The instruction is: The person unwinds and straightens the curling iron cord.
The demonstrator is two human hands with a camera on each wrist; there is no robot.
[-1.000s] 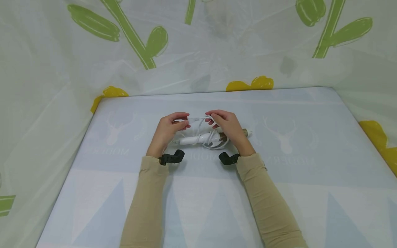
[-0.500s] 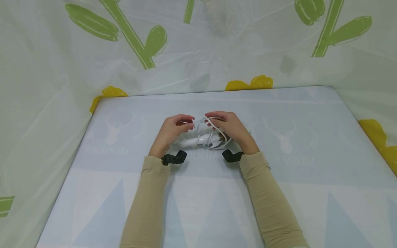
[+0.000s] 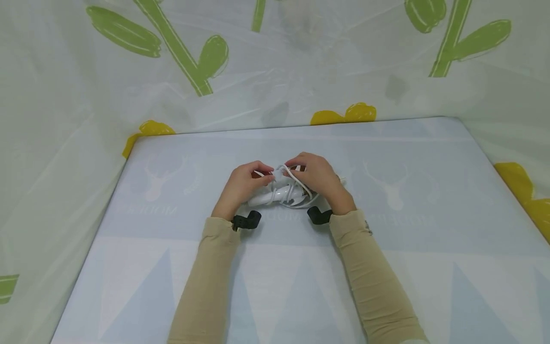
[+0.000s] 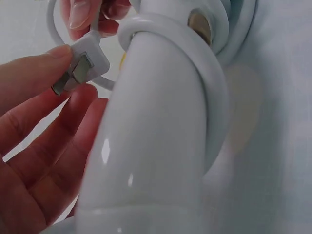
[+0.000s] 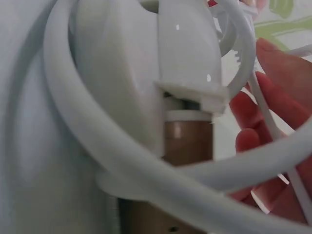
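A curling iron (image 3: 281, 193) with a white handle and brownish-gold barrel lies crosswise on the table, loops of its white cord (image 5: 107, 141) wound around it. My left hand (image 3: 244, 184) pinches the white two-prong plug (image 4: 91, 59) between thumb and fingers, just above the handle (image 4: 146, 117). Facing it, my right hand (image 3: 315, 174) holds the cord close behind the plug, its fingertips (image 4: 80, 14) near the plug's back in the left wrist view. A loose stretch of cord hangs below the right fingers. Part of the barrel (image 5: 189, 141) is hidden under the cord and right hand.
The table (image 3: 275, 286) has a pale blue and white patterned cover. Behind it and at the sides hangs a whitish curtain (image 3: 266, 71) with green and yellow plant prints. A black wrist camera (image 3: 247, 220) sits on the left wrist, another camera (image 3: 319, 216) on the right.
My left hand has shifted right with the plug, closing the gap to the right hand. The right hand has moved only slightly, and the cord by its fingers now bends in a wider loop.
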